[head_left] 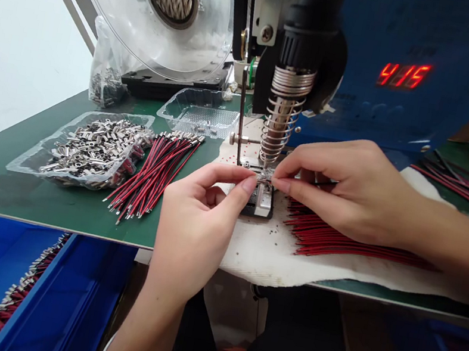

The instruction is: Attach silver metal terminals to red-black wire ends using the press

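Note:
My left hand (196,223) is closed in a pinch at the small metal fixture (263,200), under the soldering iron (281,117) with its coiled spring. What sits between thumb and forefinger is mostly hidden, perhaps a small metal part. From the other side, my right hand (346,186) pinches a thin wire, whose dark length (326,184) shows behind the fingers. Both sets of fingertips almost meet beneath the iron's tip. Below my right hand, a bundle of red and black wires (331,244) lies on a white cloth (265,259).
Left on the green table (56,207) are a clear tray of metal connectors (94,148) and a pile of wires with connectors (156,168). Behind stand another clear tray (202,115), a large reel (210,26) and a blue machine (363,113) reading 415. Below is a blue bin (73,292).

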`<state>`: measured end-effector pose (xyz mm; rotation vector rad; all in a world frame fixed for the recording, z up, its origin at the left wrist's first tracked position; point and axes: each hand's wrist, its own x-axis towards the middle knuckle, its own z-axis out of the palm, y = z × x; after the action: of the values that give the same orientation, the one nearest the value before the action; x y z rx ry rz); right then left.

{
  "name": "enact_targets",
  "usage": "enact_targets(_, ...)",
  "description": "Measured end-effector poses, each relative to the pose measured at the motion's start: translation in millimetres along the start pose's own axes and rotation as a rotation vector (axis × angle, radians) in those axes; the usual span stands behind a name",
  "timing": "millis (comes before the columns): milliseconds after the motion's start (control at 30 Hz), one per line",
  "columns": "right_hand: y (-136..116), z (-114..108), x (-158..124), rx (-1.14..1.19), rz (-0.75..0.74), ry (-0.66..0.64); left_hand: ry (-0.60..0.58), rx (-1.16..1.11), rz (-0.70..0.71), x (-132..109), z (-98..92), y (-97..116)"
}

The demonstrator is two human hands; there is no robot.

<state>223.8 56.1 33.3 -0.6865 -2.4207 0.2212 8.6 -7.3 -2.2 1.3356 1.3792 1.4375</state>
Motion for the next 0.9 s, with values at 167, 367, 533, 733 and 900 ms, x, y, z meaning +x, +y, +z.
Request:
enact_targets(167, -0.5, 0.9, -0.3, -0.006, 0.011, 0.006, 0.002, 0.011, 0.011, 0.0, -0.3, 0.3)
enact_targets(367, -0.6, 2.3, -0.6, -0.008, 0.006, 0.015, 0.001, -0.005, 0.013, 0.1, 1.7, 1.3)
enact_targets(533, -1.0, 1.6, -0.3, -0.009, 0.025, 0.01, -0.003, -0.016, 0.012, -1.8, 1.2, 1.7)
enact_targets(733, -1.5, 0.2, 0.9, -0.013, 0.004, -0.001, -0.002, -0.018, 0.027, -0.3, 0.5, -3.2)
enact_targets(900, -2.6, 0.3, 0.0, -0.029, -0.012, 0.004, -0.013, -0.02, 0.028, -2.2, -0.1, -3.0)
